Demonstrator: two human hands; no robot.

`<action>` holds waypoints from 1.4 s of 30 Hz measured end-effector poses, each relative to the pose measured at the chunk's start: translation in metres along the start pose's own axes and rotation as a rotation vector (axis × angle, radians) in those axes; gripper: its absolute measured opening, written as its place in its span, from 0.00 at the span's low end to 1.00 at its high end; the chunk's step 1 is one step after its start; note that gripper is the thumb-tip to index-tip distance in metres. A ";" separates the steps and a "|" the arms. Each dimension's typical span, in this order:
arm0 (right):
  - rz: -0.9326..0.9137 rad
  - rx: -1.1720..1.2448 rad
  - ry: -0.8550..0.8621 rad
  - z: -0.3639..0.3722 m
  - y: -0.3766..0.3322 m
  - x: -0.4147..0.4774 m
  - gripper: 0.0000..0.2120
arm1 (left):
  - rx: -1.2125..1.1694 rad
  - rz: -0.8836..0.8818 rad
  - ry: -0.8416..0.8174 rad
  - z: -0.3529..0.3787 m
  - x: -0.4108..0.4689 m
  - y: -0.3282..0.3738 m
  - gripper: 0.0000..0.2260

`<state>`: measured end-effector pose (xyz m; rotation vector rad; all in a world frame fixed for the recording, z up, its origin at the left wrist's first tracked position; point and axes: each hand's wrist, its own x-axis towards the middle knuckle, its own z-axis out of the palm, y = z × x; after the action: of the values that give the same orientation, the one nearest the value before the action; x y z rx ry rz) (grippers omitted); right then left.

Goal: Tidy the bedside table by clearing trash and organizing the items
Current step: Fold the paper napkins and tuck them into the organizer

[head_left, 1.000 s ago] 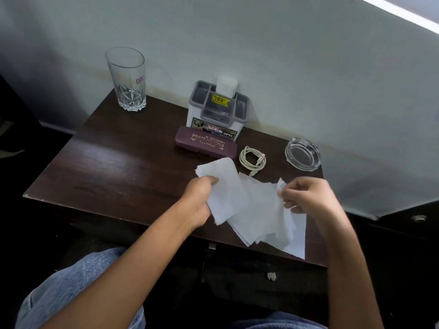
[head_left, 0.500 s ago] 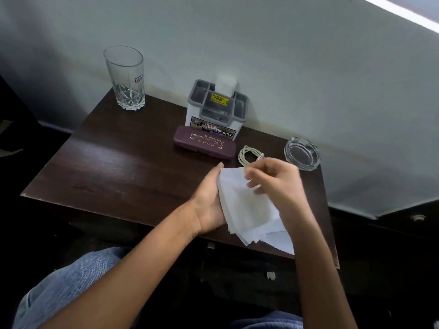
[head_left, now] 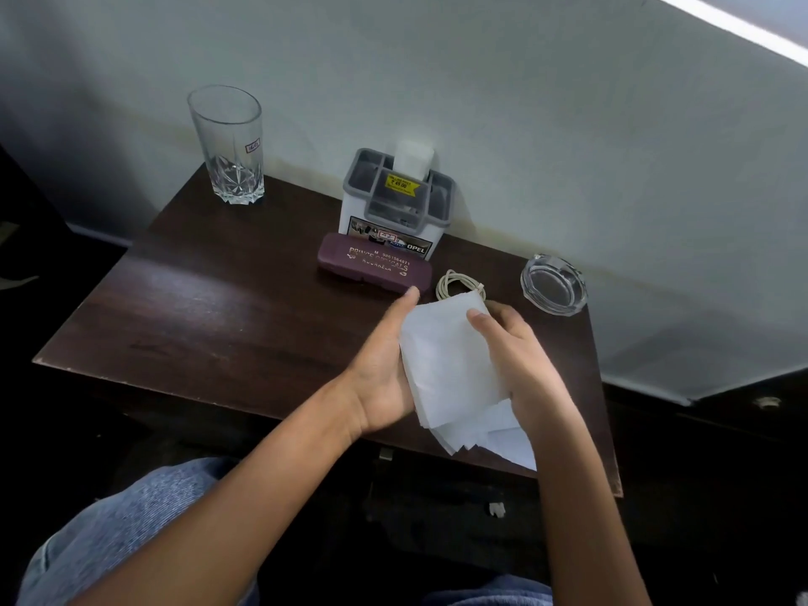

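A stack of white tissue sheets (head_left: 454, 369) is pressed between my two hands above the front right of the dark wooden bedside table (head_left: 210, 325). My left hand (head_left: 384, 373) cups the stack's left side, fingers straight along its edge. My right hand (head_left: 520, 356) grips the right side with the thumb on top. Loose sheet corners fan out below the hands at the table's front edge. A grey and white organizer box (head_left: 395, 203) with a tissue sticking up stands at the back by the wall.
A tall empty glass (head_left: 227, 144) stands at the back left corner. A maroon spectacle case (head_left: 374, 269) lies in front of the organizer, a coiled white cable (head_left: 454, 284) beside it, and a glass ashtray (head_left: 553, 284) at the back right. My knees in jeans are below.
The spread sheets have been gathered into one stack. My right hand came left from the table's right side and closed on the stack opposite my left hand.
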<state>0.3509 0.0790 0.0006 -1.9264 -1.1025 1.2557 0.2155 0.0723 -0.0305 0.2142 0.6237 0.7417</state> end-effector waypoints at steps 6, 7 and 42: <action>-0.222 -0.032 0.016 -0.022 0.002 0.001 0.27 | 0.469 0.121 0.189 0.000 -0.001 -0.004 0.13; -0.253 -0.066 -0.042 -0.025 0.003 0.001 0.30 | 0.548 0.128 0.176 0.000 -0.002 -0.004 0.15; -0.175 0.201 0.063 -0.031 0.005 0.002 0.17 | 0.666 0.411 0.360 -0.008 -0.002 0.014 0.17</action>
<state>0.3817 0.0770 0.0079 -1.6717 -1.0463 1.1559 0.2017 0.0804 -0.0303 0.8544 1.1843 0.9567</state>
